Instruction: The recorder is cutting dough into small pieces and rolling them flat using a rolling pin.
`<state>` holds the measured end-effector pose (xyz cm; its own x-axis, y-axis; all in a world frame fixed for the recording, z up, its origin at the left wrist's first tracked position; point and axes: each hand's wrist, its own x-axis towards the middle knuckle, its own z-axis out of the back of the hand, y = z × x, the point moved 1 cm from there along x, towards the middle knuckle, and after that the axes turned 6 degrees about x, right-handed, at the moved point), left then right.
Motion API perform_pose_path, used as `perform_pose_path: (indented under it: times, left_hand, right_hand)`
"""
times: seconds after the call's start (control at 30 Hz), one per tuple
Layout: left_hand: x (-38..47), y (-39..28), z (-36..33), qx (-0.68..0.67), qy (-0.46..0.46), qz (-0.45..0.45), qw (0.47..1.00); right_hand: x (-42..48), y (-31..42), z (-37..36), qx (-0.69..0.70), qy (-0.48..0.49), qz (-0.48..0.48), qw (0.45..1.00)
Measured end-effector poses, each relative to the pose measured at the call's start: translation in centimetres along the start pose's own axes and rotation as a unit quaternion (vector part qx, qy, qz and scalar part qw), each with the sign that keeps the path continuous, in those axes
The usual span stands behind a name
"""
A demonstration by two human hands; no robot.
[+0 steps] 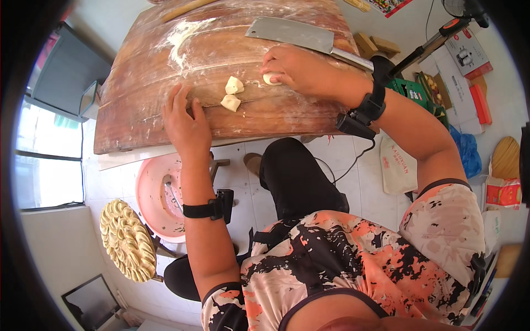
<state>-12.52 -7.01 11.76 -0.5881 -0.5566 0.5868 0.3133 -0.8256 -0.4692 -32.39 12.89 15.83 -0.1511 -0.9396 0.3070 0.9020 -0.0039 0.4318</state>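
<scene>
On the floured wooden board [232, 49], my right hand [290, 70] has its thumb and fingers around a small round piece of dough [271, 78]. The palm side of that hand is hidden. My left hand [186, 116] rests near the board's front left edge, fingers apart and holding nothing. Between the hands lie two cut dough lumps, one [234, 85] just behind the other [230, 103]. A cleaver [294, 33] lies flat beyond my right hand, its metal handle [352, 59] passing behind my forearm.
Loose flour [182, 41] and a rolling pin [188, 9] are farther back on the board. Below its left front stand a pink basin [143, 194] with a spoon and a round tray of shaped dumplings [128, 244]. A black stand [414, 53] rises at the right.
</scene>
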Motion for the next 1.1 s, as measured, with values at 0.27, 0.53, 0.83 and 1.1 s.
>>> perform_pose_path:
  times: [0.27, 0.53, 0.83, 1.1]
  left_hand:
    - [-0.1, -0.4, 0.3, -0.004, 0.012, 0.03, 0.999]
    - [-0.3, -0.1, 0.5, 0.011, -0.002, 0.003, 1.0]
    - [-0.2, -0.4, 0.8, 0.015, -0.016, -0.015, 1.0]
    - [-0.1, -0.7, 0.7, 0.017, -0.009, -0.013, 1.0]
  right_hand:
    - [1.1, 1.8, 2.1, 0.092, 0.088, -0.081, 0.989]
    - [1.4, 2.1, 1.8, -0.088, 0.041, -0.096, 0.991]
    - [2.0, -0.8, -2.6, -0.182, 0.028, -0.015, 0.983]
    - [6.7, -2.9, -0.9, -0.123, 0.006, 0.039, 0.992]
